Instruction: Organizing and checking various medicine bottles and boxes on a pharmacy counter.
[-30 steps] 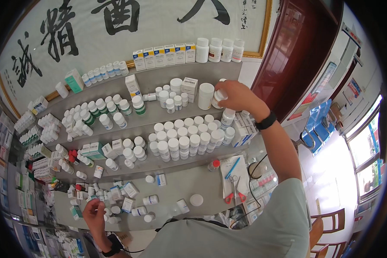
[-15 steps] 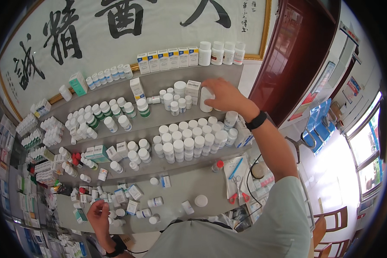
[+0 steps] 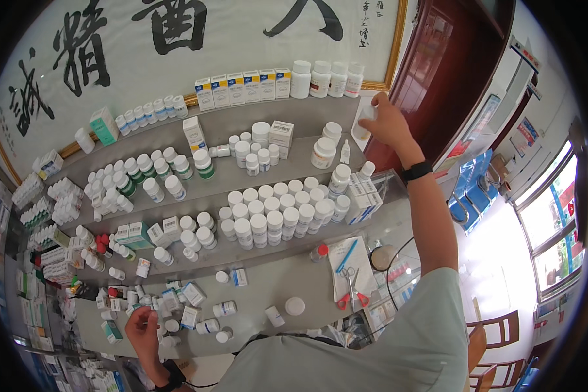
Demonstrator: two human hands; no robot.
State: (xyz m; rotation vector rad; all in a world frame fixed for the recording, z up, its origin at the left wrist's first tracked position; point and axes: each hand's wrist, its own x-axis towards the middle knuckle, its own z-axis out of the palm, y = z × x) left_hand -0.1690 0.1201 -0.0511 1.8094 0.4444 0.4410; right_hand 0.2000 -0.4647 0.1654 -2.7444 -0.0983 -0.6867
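Observation:
My right hand [image 3: 388, 123] is raised past the right end of the middle shelf, its fingers curled round a whitish bottle [image 3: 367, 120] partly hidden by the hand. Just left of it on that shelf stand a wide white bottle [image 3: 323, 154], another white bottle [image 3: 332, 132] behind it, and a small clear dropper bottle [image 3: 345, 152]. Low at the left, my left hand [image 3: 142, 328] hovers with fingers bent inward beside a cluster of small bottles and boxes [image 3: 170, 300]. Whether its fingers hold anything is hidden.
Stepped grey shelves carry rows of white bottles [image 3: 274, 225] and a line of boxes [image 3: 242, 90]. Scissors [image 3: 353, 297], a blue pen [image 3: 347, 256] and a red-capped jar [image 3: 319, 253] lie at the counter's right. A dark cable [image 3: 389, 281] loops there. Blue chairs [image 3: 469, 189] stand beyond.
My right hand has moved right and up from the middle shelf with a bottle, uncovering the bottles and dropper bottle there. The view has shifted slightly; my left hand stays by the cluster.

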